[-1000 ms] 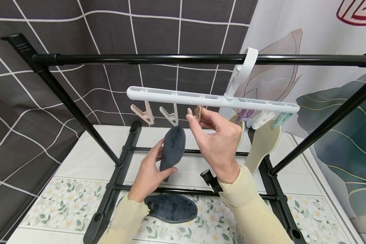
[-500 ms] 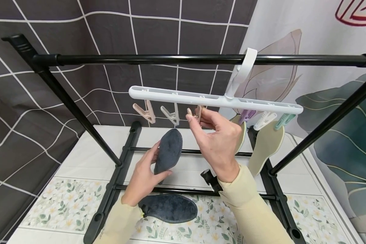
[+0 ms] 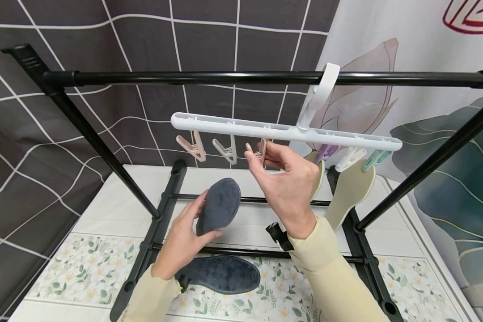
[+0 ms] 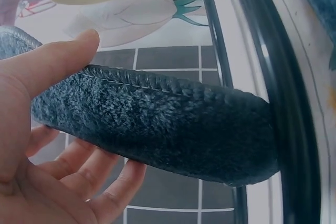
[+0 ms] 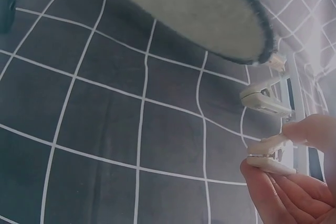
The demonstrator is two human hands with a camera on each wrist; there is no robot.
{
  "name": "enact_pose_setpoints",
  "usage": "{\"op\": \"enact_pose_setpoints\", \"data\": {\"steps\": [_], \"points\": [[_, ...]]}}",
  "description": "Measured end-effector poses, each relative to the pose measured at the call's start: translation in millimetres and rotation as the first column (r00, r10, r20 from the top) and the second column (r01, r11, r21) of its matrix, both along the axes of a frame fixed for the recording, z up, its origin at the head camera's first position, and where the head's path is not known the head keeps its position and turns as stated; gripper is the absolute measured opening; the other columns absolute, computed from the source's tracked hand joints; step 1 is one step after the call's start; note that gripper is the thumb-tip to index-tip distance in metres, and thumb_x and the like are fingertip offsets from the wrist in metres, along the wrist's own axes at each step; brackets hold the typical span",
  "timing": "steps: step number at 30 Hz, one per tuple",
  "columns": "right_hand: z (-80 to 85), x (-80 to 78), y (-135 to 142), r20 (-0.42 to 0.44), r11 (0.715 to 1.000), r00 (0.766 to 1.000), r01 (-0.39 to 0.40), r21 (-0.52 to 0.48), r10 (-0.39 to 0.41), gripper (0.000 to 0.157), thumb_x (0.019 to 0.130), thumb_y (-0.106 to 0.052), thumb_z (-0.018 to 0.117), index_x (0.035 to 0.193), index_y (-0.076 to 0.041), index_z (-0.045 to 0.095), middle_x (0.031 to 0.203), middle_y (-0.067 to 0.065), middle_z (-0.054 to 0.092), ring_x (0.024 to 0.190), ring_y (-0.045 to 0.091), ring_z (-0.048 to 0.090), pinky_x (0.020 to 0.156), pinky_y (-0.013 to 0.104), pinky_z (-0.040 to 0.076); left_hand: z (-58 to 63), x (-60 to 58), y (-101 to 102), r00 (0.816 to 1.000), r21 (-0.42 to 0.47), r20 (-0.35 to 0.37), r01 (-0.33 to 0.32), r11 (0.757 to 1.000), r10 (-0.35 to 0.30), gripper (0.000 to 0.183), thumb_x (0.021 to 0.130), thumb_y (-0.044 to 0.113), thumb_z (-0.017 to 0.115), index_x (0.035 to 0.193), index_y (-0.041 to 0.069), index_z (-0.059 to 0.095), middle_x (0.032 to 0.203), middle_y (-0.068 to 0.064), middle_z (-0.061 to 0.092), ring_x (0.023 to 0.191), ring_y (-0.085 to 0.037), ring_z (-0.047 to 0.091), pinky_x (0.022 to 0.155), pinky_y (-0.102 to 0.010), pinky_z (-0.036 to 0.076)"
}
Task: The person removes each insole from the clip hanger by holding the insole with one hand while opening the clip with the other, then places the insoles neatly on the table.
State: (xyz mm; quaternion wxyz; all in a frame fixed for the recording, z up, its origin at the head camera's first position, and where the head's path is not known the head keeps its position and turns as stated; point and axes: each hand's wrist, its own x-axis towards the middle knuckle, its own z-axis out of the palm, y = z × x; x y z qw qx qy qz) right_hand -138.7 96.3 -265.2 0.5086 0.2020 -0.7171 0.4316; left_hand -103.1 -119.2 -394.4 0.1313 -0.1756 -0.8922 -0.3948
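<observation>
My left hand (image 3: 185, 239) grips a dark grey fuzzy insole (image 3: 219, 206) by its edges, thumb on one side and fingers on the other. It is tilted, its upper end below the clips and apart from them. In the left wrist view the insole (image 4: 157, 121) shows plush pile and a stitched rim; the right wrist view shows its pale underside (image 5: 205, 14). With thumb and fingers, my right hand (image 3: 287, 179) pinches a pinkish clip (image 3: 261, 151) under a white clip hanger (image 3: 241, 129). A grey clip (image 3: 226, 151) and another pink clip (image 3: 193, 146) hang left of it.
The hanger hooks over a black rack bar (image 3: 185, 78). Pale yellow-green insoles (image 3: 352, 190) hang under its right-end clips. A second dark insole (image 3: 229, 274) lies on the floral surface (image 3: 84, 268), partly behind my left wrist. Black lower bars (image 3: 241, 253) cross the rack's base.
My left hand has drawn the insole down and slightly left, away from the grey clip. The hanger has swung slightly right. My right hand stays on the same clip.
</observation>
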Motion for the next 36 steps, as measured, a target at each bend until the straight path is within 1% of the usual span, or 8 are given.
{"op": "enact_pose_setpoints", "data": {"steps": [6, 9, 12, 14, 18, 21, 29, 36], "points": [[-1.3, -1.3, 0.4, -0.002, 1.000, 1.000, -0.016, -0.006, 0.016, 0.024, 0.076, -0.023, 0.075, 0.088, -0.002, 0.073, 0.075, 0.003, 0.071, 0.064, 0.009, 0.067, 0.060, 0.019, 0.054, 5.7, 3.6, -8.5, 0.999, -0.094, -0.035, 0.016, 0.995, -0.020, 0.099, 0.068, 0.031, 0.083, 0.146, 0.035, 0.022, 0.135, 0.003, 0.045, 0.120, -0.017, 0.048, 0.096, -0.039, 0.044], [-1.3, -1.1, 0.7, 0.000, 1.000, 1.000, -0.026, -0.009, 0.026, 0.024, 0.076, -0.022, 0.075, 0.088, -0.001, 0.072, 0.076, 0.004, 0.071, 0.065, 0.010, 0.067, 0.062, 0.019, 0.054, 7.3, 6.8, -11.8, 0.999, -0.113, -0.042, 0.019, 0.993, -0.024, 0.098, 0.069, 0.028, 0.083, 0.146, 0.033, 0.023, 0.134, 0.002, 0.046, 0.122, -0.019, 0.047, 0.097, -0.042, 0.042], [-1.2, -0.6, 0.9, 0.002, 1.000, 1.000, -0.027, -0.013, 0.027, 0.024, 0.076, -0.022, 0.075, 0.088, -0.001, 0.072, 0.076, 0.004, 0.070, 0.065, 0.011, 0.067, 0.062, 0.020, 0.054, 9.1, 11.0, -14.3, 0.999, -0.126, -0.048, 0.020, 0.992, -0.026, 0.097, 0.069, 0.025, 0.083, 0.146, 0.032, 0.025, 0.132, 0.002, 0.047, 0.120, -0.019, 0.048, 0.096, -0.042, 0.043], [-1.3, -0.4, 1.0, 0.005, 1.000, 1.000, -0.022, -0.012, 0.022, 0.023, 0.076, -0.022, 0.075, 0.088, -0.002, 0.072, 0.076, 0.003, 0.070, 0.065, 0.010, 0.067, 0.062, 0.020, 0.054, 10.2, 13.1, -16.0, 0.998, -0.140, -0.055, 0.027, 0.990, -0.035, 0.097, 0.069, 0.024, 0.083, 0.146, 0.031, 0.026, 0.130, 0.003, 0.048, 0.118, -0.018, 0.049, 0.095, -0.041, 0.044], [-1.5, -0.2, 1.5, 0.005, 1.000, 1.000, -0.015, -0.004, 0.015, 0.022, 0.076, -0.022, 0.074, 0.088, -0.003, 0.072, 0.076, 0.003, 0.070, 0.064, 0.010, 0.066, 0.061, 0.020, 0.053, 11.8, 16.8, -20.4, 0.994, -0.164, -0.070, 0.068, 0.984, -0.080, 0.095, 0.069, 0.021, 0.082, 0.146, 0.030, 0.027, 0.129, 0.005, 0.049, 0.114, -0.016, 0.051, 0.092, -0.037, 0.046], [-1.3, 0.0, 1.8, 0.006, 1.000, 1.000, -0.012, 0.001, 0.012, 0.022, 0.076, -0.022, 0.074, 0.088, -0.003, 0.072, 0.076, 0.003, 0.071, 0.064, 0.010, 0.067, 0.061, 0.021, 0.054, 12.1, 19.9, -24.2, 0.992, -0.195, -0.071, 0.085, 0.977, -0.101, 0.094, 0.070, 0.020, 0.082, 0.146, 0.031, 0.028, 0.129, 0.008, 0.048, 0.114, -0.013, 0.051, 0.089, -0.035, 0.047], [-0.2, 0.9, 2.0, 0.009, 1.000, 1.000, -0.008, -0.005, 0.008, 0.023, 0.075, -0.022, 0.075, 0.087, -0.002, 0.072, 0.075, 0.003, 0.071, 0.065, 0.010, 0.067, 0.061, 0.020, 0.054, 10.7, 30.7, -31.9, 0.993, -0.283, -0.079, 0.065, 0.957, -0.090, 0.096, 0.066, 0.024, 0.084, 0.144, 0.036, 0.028, 0.127, 0.014, 0.049, 0.116, -0.008, 0.049, 0.089, -0.032, 0.047], [-0.6, 1.5, 2.1, 0.011, 1.000, 1.000, -0.004, -0.003, 0.004, 0.024, 0.075, -0.023, 0.075, 0.087, -0.002, 0.072, 0.077, 0.002, 0.071, 0.065, 0.009, 0.067, 0.061, 0.020, 0.053, 9.3, 38.6, -35.8, 0.993, -0.297, -0.066, 0.078, 0.952, -0.102, 0.097, 0.064, 0.024, 0.085, 0.144, 0.036, 0.029, 0.127, 0.016, 0.048, 0.116, -0.007, 0.049, 0.087, -0.031, 0.048]]}}
